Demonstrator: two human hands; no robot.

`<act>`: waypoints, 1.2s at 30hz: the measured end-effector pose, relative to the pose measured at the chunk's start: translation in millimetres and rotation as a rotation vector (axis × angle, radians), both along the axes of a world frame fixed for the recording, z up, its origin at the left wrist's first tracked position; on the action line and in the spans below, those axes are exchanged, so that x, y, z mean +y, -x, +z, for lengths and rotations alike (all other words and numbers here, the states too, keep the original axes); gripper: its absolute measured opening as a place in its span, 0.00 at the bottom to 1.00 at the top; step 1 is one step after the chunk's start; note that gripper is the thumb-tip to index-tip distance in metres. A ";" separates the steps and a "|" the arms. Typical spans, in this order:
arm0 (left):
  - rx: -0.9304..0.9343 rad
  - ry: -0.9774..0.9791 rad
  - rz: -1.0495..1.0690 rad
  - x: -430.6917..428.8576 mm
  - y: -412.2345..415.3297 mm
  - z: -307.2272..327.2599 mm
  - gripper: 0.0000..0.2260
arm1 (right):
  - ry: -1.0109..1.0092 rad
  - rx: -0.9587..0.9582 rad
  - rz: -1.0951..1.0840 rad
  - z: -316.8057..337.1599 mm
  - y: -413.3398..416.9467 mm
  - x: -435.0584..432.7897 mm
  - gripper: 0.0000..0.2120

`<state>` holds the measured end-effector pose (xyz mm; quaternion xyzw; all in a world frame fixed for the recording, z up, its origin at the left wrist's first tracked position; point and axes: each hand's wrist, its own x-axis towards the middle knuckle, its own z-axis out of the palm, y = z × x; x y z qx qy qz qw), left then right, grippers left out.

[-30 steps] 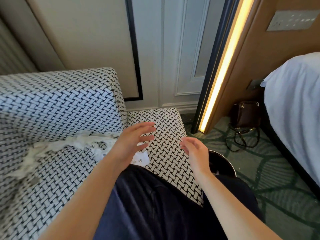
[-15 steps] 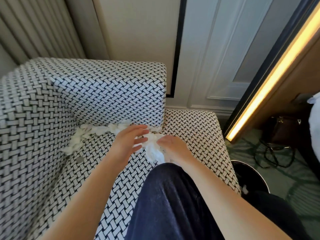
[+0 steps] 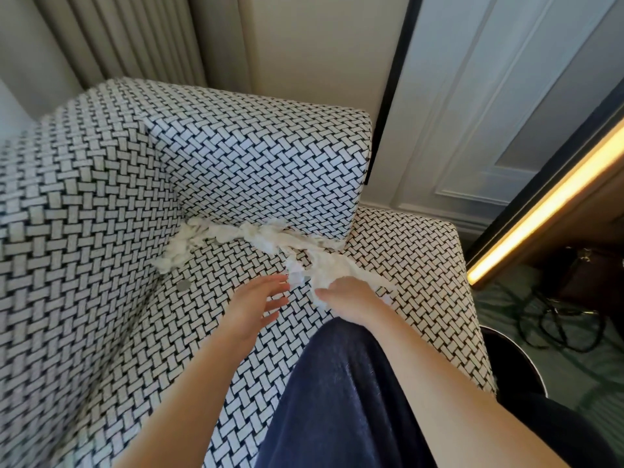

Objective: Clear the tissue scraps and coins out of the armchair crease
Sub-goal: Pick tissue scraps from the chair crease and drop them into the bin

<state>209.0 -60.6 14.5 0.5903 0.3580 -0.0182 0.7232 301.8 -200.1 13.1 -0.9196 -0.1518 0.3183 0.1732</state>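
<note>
Where the seat of the woven black-and-white armchair (image 3: 256,157) meets its upright cushions, a ragged line of white tissue scraps (image 3: 263,236) lies packed along the fold, running from the inner corner on the left across to the front edge of the side cushion and then spilling forward onto the seat. A small grey coin (image 3: 183,285) lies flat on the seat just in front of the left end of that line, apart from the paper. The left hand (image 3: 253,304) hovers low over the seat with its fingers straight and slightly spread, holding nothing, the fingertips just beside the nearest scrap. The right hand (image 3: 351,298) has its fingers curled round a bunch of the tissue that has spilled forward, with white paper showing above and to the right of its knuckles. A leg in dark blue cloth (image 3: 337,400) lies across the front of the seat below both hands. On the patterned floor to the right stand a brown handbag (image 3: 587,275) and the rim of a dark round bin (image 3: 516,363), beneath a glowing light strip (image 3: 547,207).
</note>
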 end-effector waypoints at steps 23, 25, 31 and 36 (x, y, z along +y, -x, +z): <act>-0.094 -0.607 -0.545 -36.0 -75.8 -22.5 0.17 | -0.971 -0.878 -0.982 3.7 19.5 -30.8 0.08; -0.093 -0.731 -0.677 -41.9 -90.7 -31.8 0.21 | -0.985 -0.869 -1.040 1.7 17.5 -31.6 0.08; 0.022 -0.998 -0.879 -53.5 -109.7 -46.0 0.24 | -0.950 -0.840 -1.044 -7.4 13.1 -32.5 0.08; 0.011 -1.090 -0.825 -52.6 -111.2 -47.9 0.19 | -0.958 -0.781 -1.024 -12.1 10.0 -33.8 0.08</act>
